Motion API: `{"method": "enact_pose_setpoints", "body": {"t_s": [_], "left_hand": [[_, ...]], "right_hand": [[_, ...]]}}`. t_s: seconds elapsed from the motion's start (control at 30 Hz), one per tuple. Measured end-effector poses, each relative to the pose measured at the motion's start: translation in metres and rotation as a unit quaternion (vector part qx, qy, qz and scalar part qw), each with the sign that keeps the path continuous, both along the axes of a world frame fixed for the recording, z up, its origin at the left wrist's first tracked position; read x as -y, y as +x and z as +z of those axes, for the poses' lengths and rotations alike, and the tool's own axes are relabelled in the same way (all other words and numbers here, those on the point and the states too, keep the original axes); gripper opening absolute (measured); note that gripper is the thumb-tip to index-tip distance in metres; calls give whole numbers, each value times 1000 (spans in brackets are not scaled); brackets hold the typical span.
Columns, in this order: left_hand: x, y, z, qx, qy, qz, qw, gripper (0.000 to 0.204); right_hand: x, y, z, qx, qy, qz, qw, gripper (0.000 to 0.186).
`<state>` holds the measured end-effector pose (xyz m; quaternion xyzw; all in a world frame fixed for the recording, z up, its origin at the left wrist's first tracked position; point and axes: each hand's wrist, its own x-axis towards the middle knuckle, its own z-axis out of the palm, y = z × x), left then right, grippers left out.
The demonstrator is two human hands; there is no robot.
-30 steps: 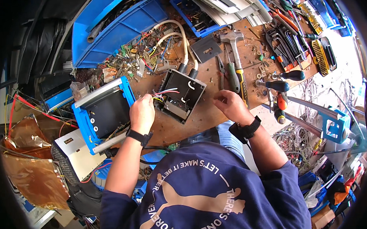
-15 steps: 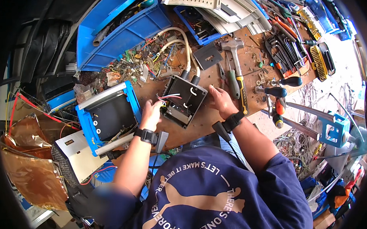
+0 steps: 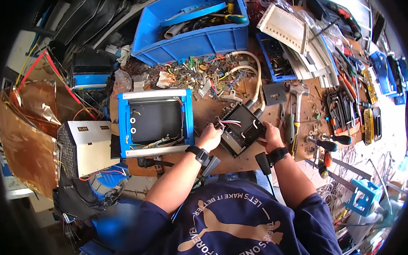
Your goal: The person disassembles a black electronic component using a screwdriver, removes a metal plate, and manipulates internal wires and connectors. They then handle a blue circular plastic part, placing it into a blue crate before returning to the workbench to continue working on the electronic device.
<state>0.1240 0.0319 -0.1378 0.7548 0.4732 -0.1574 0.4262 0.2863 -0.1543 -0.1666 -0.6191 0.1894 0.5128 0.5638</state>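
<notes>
An opened black rectangular housing rests tilted on the bench between my hands. White and reddish wires stick up at its left side. Two thick pale cables run from its far end. My left hand has its fingers closed around the left edge, beside the wires; part of the grip is hidden. At the opposite edge, my right hand holds the housing near its right corner, fingertips partly out of sight. Left of my left hand stands a blue and silver frame around a black panel with loose wiring.
A large blue bin stands at the back, with scrap pieces spread before it. A hammer, a screwdriver and a hex key set lie to the right. A beige case sits at the left.
The head view has turned, so the bench appears shifted to the right and down. My right hand has closed in on the housing's right edge; my left hand stays at its left side.
</notes>
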Motion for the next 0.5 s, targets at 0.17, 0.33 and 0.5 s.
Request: {"method": "enact_pose_setpoints", "body": {"t_s": [0.17,0.33,0.5], "left_hand": [[6,1,3,10,4,14,1000,37],[0,-2,3,28,-36,21,999,20],[9,-8,16,24,-30,101,994,21]], "right_hand": [[-1,-1,23,2,13,2,1000,35],[1,-2,37,27,110,54,992,71],[-1,3,57,69,170,127,975,66]]}}
